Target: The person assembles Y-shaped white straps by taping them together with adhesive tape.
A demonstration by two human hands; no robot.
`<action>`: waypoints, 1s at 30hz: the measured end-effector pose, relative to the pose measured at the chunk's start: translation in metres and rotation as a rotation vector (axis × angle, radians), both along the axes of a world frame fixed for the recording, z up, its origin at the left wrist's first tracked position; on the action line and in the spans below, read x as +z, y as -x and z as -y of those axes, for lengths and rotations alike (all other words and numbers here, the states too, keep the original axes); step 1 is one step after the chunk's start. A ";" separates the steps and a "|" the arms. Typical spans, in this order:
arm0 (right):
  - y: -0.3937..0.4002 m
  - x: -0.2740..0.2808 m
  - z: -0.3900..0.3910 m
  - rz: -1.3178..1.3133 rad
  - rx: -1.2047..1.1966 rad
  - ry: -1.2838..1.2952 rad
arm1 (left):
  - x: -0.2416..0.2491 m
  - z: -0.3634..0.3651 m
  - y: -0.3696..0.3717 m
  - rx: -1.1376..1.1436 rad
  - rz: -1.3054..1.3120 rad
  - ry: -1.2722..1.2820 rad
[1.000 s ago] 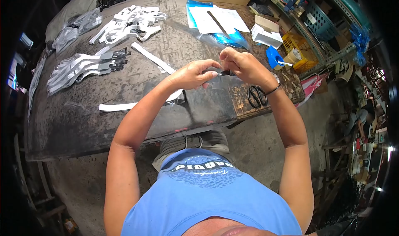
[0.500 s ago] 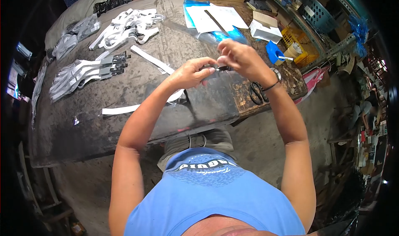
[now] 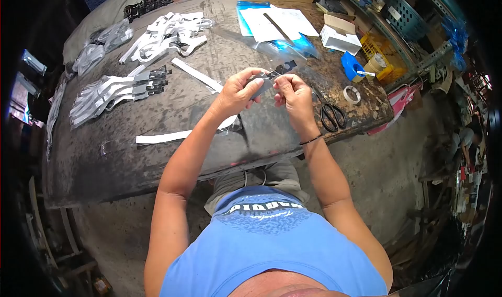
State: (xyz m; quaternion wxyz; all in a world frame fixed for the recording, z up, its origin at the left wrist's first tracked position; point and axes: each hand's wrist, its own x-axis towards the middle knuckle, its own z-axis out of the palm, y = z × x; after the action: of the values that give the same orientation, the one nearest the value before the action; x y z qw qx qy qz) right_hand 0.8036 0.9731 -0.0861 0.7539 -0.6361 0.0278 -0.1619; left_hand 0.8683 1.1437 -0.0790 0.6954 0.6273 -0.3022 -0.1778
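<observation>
Over the worktable, my left hand (image 3: 239,91) is closed around the end of a white belt (image 3: 164,137), with a grey piece showing between thumb and fingers. The belt's strap lies on the tabletop below and left of my wrist. A dark buckle-like piece (image 3: 286,67) sticks out beyond my fingertips. Close beside it, my right hand (image 3: 294,95) pinches something thin and small at that end, too fine to name. Another white strap length (image 3: 196,75) lies just beyond my left hand; whether it is the same belt cannot be told.
Bundled white belts with dark buckles (image 3: 117,93) and a loose white pile (image 3: 167,35) lie at left. Black-handled scissors (image 3: 332,117), a tape roll (image 3: 352,94), a blue tape dispenser (image 3: 353,67) and an open white box (image 3: 340,35) sit at right. White sheets (image 3: 277,25) rest on blue plastic.
My right hand has come down and toward me, its fingers now pinching beside the buckle end. The dark piece now shows past my left fingertips. The tape roll has come into full view.
</observation>
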 end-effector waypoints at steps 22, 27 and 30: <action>0.000 0.000 -0.001 0.048 0.005 0.272 | 0.005 0.004 0.008 0.078 0.025 0.040; 0.004 0.004 -0.001 0.053 0.080 0.229 | -0.001 0.000 0.000 -0.019 -0.013 0.009; 0.004 0.001 0.003 0.051 0.136 0.205 | -0.002 0.000 -0.003 -0.020 0.030 -0.032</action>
State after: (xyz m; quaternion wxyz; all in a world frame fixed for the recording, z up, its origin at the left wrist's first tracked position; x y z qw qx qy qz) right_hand 0.7995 0.9705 -0.0854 0.6946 -0.7060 -0.0515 -0.1284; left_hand 0.8715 1.1434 -0.0807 0.6787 0.6379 -0.3161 -0.1804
